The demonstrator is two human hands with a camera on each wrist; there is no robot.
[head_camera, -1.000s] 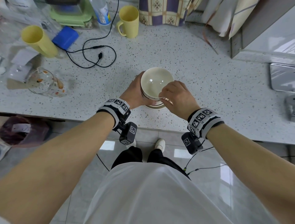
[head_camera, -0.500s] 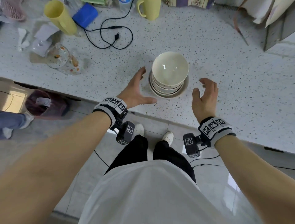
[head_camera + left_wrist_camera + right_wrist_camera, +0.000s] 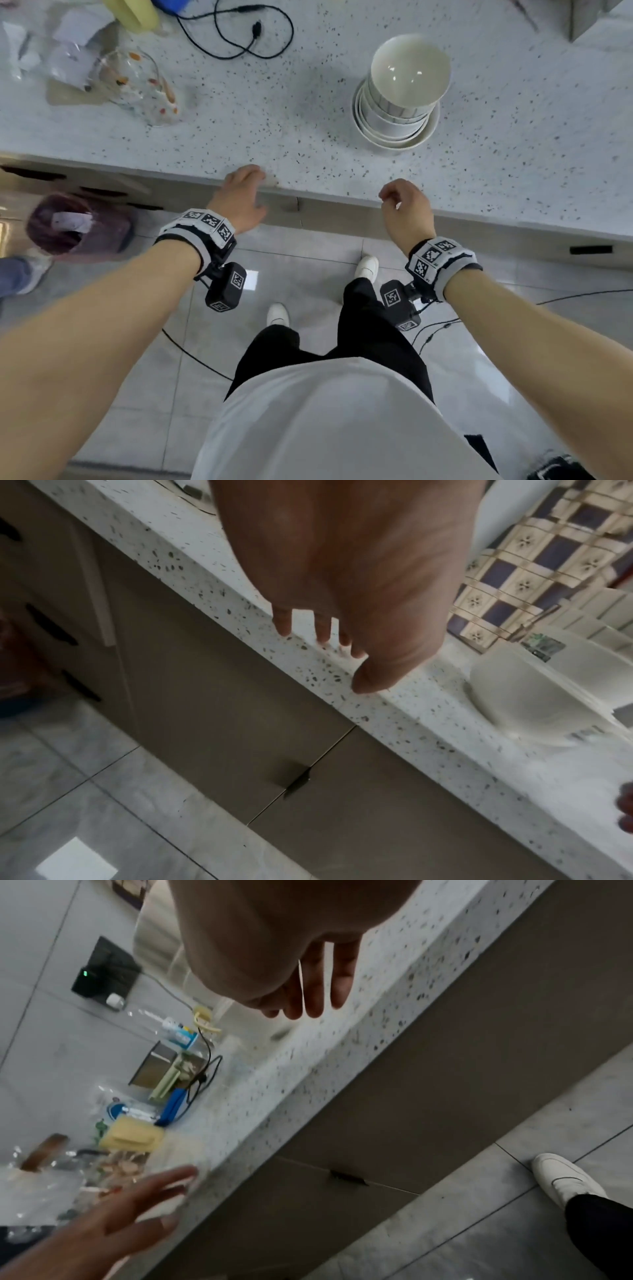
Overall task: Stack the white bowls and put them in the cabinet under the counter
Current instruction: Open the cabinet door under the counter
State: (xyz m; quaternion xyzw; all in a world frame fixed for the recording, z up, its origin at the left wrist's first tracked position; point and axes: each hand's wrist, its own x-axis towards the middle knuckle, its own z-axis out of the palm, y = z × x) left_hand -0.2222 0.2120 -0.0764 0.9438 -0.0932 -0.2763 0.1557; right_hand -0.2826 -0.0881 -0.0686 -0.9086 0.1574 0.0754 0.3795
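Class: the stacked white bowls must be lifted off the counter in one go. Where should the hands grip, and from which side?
Grip the bottom bowl, the widest, under its flared rim, with the left hand and right hand on opposite sides; lifting the upper bowls would probably leave those below behind.

- No word, brand or number can be read anywhere in these views.
- The wrist bands (image 3: pixel 209 221) carry square black-and-white coded markers (patterns, not letters), and so do the black camera blocks (image 3: pixel 226 286) hanging under them.
- The blue-and-white packet (image 3: pixel 181 1037) on the counter (image 3: pixel 308 102) seems printed, but it is too blurred to read.
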